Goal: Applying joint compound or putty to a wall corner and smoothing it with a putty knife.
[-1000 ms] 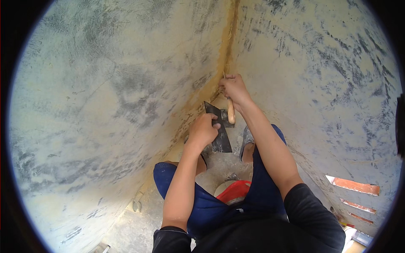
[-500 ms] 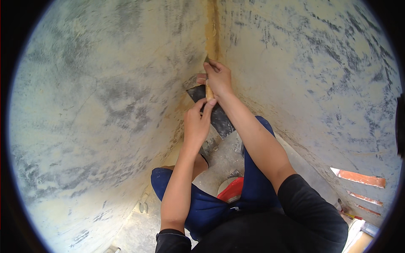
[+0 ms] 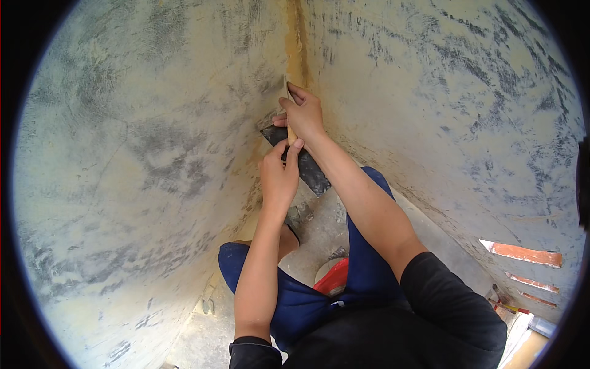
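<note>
A narrow putty knife with a pale wooden handle (image 3: 292, 134) stands up in front of the wall corner. My right hand (image 3: 305, 117) is closed around its upper part, with fingers along the thin blade (image 3: 286, 85), whose tip is at the corner seam. At the handle's lower end, my left hand (image 3: 279, 175) pinches the butt between thumb and fingers. Behind both hands a flat black rectangular plate (image 3: 313, 175) slants down to the right, smeared with pale specks. Whether my fingers also support this plate is hidden.
Two pale, grey-smudged walls (image 3: 141, 154) meet at a corner with a yellow-brown strip (image 3: 296, 43). Below, between my knees, a red and pale round object (image 3: 332, 277) stands on the dusty floor (image 3: 301, 255). Slots (image 3: 525, 253) open low in the right wall.
Both hands, the putty knife and the black plate appear slightly further left in view. The corner strip and walls have shifted left too. Both hands keep their hold.
</note>
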A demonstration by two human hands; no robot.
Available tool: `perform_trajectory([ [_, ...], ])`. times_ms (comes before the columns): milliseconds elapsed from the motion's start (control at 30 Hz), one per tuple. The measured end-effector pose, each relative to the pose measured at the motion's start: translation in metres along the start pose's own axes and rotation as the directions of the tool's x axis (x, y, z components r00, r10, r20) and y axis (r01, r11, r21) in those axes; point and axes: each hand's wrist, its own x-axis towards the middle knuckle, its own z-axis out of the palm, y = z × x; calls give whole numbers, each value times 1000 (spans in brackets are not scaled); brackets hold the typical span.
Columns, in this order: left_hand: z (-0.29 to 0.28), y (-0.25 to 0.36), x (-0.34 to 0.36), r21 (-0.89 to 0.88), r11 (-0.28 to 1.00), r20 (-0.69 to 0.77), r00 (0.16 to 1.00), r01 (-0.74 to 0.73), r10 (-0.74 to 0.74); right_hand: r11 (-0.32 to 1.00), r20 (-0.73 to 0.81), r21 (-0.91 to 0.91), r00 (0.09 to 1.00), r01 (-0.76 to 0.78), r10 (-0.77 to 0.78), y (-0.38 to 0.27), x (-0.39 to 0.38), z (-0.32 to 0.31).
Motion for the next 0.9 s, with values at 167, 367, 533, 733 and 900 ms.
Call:
perform_trajectory([
  [167, -1, 4, 5, 9, 1000, 2, 1000, -24, 24, 998, -14, -60, 1000, -4, 3, -7, 3, -1],
  [367, -14, -8, 8, 44, 999, 12, 1000, 13, -14, 999, -45, -34, 999, 4, -6, -6, 3, 13],
  [533, -34, -5, 13, 120, 992, -43, 999, 29, -24, 999, -73, 42, 997, -29, 32, -7, 4, 7],
  [733, -49, 7, 15, 222, 975, -45, 998, -23, 33, 998, -68, 16, 995, -68, 69, 0, 10, 3],
  [900, -52, -11, 24, 256, 943, -98, 965, -213, 245, 998, -92, 33, 994, -53, 55, 0, 7, 16],
])
